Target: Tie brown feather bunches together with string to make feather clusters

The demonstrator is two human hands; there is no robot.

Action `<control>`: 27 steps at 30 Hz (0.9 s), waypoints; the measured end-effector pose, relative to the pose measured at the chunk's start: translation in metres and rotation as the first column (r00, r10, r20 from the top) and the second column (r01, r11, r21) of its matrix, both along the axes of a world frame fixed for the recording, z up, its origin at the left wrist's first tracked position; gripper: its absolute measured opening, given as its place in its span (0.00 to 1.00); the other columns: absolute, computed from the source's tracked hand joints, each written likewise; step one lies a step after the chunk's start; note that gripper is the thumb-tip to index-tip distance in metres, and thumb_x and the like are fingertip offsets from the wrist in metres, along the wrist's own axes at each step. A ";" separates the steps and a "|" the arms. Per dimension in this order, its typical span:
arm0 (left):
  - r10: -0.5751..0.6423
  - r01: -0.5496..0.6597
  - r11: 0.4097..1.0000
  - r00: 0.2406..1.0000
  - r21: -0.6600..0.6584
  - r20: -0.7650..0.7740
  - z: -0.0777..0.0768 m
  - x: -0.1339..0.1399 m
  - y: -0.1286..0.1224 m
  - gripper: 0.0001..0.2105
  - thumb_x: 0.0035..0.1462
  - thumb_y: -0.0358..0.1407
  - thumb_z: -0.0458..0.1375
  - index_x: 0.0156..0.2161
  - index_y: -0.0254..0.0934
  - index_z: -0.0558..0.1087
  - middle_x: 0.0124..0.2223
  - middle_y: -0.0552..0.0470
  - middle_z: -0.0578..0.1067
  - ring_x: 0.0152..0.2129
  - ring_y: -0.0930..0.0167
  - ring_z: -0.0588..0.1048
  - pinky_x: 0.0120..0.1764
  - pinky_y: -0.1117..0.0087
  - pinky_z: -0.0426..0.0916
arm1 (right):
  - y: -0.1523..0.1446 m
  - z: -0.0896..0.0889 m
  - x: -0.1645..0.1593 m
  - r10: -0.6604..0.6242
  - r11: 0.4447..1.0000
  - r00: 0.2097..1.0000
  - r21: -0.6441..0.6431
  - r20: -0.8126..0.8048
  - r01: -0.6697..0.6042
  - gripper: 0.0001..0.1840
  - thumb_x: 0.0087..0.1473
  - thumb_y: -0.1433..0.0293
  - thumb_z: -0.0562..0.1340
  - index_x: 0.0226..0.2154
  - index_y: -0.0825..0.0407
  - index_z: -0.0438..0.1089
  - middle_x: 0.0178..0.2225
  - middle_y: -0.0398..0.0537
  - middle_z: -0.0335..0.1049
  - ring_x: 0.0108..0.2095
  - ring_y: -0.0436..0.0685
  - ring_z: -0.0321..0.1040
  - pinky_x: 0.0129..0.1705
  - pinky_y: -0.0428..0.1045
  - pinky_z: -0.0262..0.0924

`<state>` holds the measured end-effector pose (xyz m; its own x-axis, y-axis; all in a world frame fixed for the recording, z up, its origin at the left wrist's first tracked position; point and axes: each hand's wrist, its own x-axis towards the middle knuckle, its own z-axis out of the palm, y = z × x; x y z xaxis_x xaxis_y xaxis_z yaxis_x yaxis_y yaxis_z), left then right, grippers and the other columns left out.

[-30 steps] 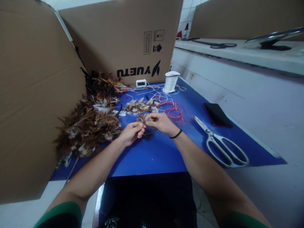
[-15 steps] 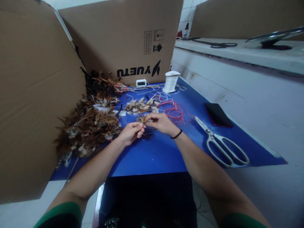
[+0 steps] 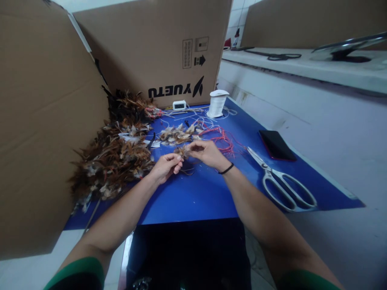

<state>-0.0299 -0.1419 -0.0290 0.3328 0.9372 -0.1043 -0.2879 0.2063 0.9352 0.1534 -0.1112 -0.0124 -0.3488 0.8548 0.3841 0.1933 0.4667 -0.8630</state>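
Observation:
Over the blue tabletop, my left hand point(image 3: 167, 166) pinches the base of a small tuft of brown feathers point(image 3: 182, 151) between thumb and finger. My right hand point(image 3: 208, 153) meets the tuft from the right, thumb and fingertips drawn together at its edge. A dark band circles the right wrist. Just behind the hands lies a row of pale and brown feathers point(image 3: 178, 135). To its right is a tangle of red string point(image 3: 222, 139). A large heap of brown feathers point(image 3: 121, 161) spreads out left of my left hand.
Metal scissors point(image 3: 279, 181) and a black phone point(image 3: 276, 145) lie at the right. A white spool point(image 3: 217, 103) and a small white digital display point(image 3: 179, 105) stand at the back. Cardboard boxes point(image 3: 130, 48) wall off the back and left. Dark scissors point(image 3: 278, 55) rest on a ledge.
My right hand has shifted slightly upward and to the right, its fingers at the tuft's edge. More of the tuft now shows between the hands. The left hand has barely moved.

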 end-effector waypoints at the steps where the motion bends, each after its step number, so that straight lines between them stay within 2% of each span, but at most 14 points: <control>1: 0.008 -0.008 1.000 1.000 0.003 0.000 0.000 0.000 0.000 0.13 0.44 0.39 0.65 0.29 0.29 0.71 0.21 0.55 0.70 0.12 0.82 0.62 0.17 0.78 0.55 | 0.002 0.000 0.004 -0.036 0.999 0.999 0.002 0.018 0.036 0.08 0.44 0.68 0.63 0.29 0.54 0.72 0.28 0.45 0.71 0.29 0.50 0.65 0.34 0.48 0.60; 3: 0.031 -0.031 0.999 1.000 0.012 0.001 0.000 -0.001 0.002 0.13 0.44 0.39 0.65 0.29 0.30 0.71 0.21 0.55 0.70 0.12 0.82 0.62 0.17 0.78 0.55 | 0.007 0.001 0.013 -0.083 0.997 0.994 0.006 0.072 0.083 0.07 0.44 0.69 0.63 0.29 0.55 0.72 0.28 0.46 0.72 0.29 0.50 0.65 0.33 0.48 0.59; 6: 0.078 -0.078 0.996 0.997 0.032 0.007 -0.001 -0.002 0.004 0.13 0.45 0.39 0.65 0.29 0.30 0.71 0.21 0.56 0.69 0.12 0.82 0.62 0.17 0.78 0.55 | 0.011 0.001 0.025 -0.060 0.998 0.967 0.007 0.249 0.060 0.04 0.43 0.72 0.63 0.27 0.54 0.72 0.26 0.45 0.71 0.27 0.50 0.65 0.32 0.47 0.58; 11: 0.135 -0.136 0.989 0.991 0.061 0.020 0.000 -0.003 0.006 0.13 0.44 0.39 0.65 0.28 0.30 0.71 0.22 0.55 0.69 0.13 0.82 0.63 0.17 0.79 0.55 | 0.009 0.000 0.026 0.003 0.998 0.825 0.048 0.565 -0.037 0.03 0.42 0.75 0.64 0.24 0.52 0.73 0.24 0.43 0.70 0.24 0.49 0.63 0.30 0.46 0.55; 15: 0.151 -0.152 0.987 0.988 0.061 0.020 0.002 -0.003 0.005 0.13 0.44 0.39 0.65 0.28 0.30 0.71 0.22 0.55 0.69 0.14 0.82 0.63 0.17 0.79 0.55 | 0.009 -0.007 0.018 -0.013 0.993 0.719 0.094 0.694 -0.072 0.01 0.43 0.74 0.65 0.24 0.53 0.72 0.27 0.47 0.70 0.27 0.51 0.63 0.30 0.46 0.54; 18: 0.157 -0.157 0.986 0.988 0.057 0.018 0.002 -0.003 0.005 0.12 0.44 0.38 0.65 0.28 0.30 0.71 0.22 0.55 0.69 0.14 0.82 0.62 0.18 0.79 0.55 | 0.008 -0.013 0.014 -0.029 0.987 0.680 0.129 0.733 -0.096 0.04 0.45 0.77 0.62 0.23 0.54 0.71 0.28 0.49 0.70 0.30 0.52 0.63 0.32 0.46 0.53; 22: 0.157 -0.158 0.986 0.987 0.054 0.011 0.001 -0.003 0.005 0.13 0.44 0.39 0.65 0.28 0.30 0.71 0.22 0.55 0.69 0.14 0.82 0.62 0.18 0.79 0.55 | 0.005 -0.012 0.012 -0.018 0.987 0.700 0.124 0.714 -0.101 0.07 0.46 0.80 0.57 0.23 0.55 0.69 0.27 0.50 0.70 0.27 0.51 0.62 0.31 0.46 0.53; 24: 0.153 -0.153 0.987 0.988 0.052 0.009 0.001 -0.004 0.005 0.13 0.44 0.39 0.65 0.28 0.30 0.71 0.22 0.55 0.69 0.14 0.82 0.62 0.18 0.79 0.55 | 0.003 -0.008 0.011 0.006 0.993 0.765 0.088 0.644 -0.082 0.06 0.46 0.79 0.57 0.24 0.55 0.68 0.25 0.47 0.69 0.25 0.49 0.62 0.30 0.45 0.54; 27: 0.136 -0.135 0.990 0.991 0.050 0.000 0.000 -0.003 0.005 0.13 0.44 0.39 0.65 0.28 0.30 0.71 0.22 0.55 0.69 0.14 0.83 0.62 0.18 0.79 0.55 | 0.000 -0.001 0.011 0.040 0.998 0.905 0.032 0.423 -0.059 0.03 0.46 0.75 0.58 0.24 0.54 0.67 0.23 0.43 0.69 0.24 0.48 0.62 0.29 0.44 0.56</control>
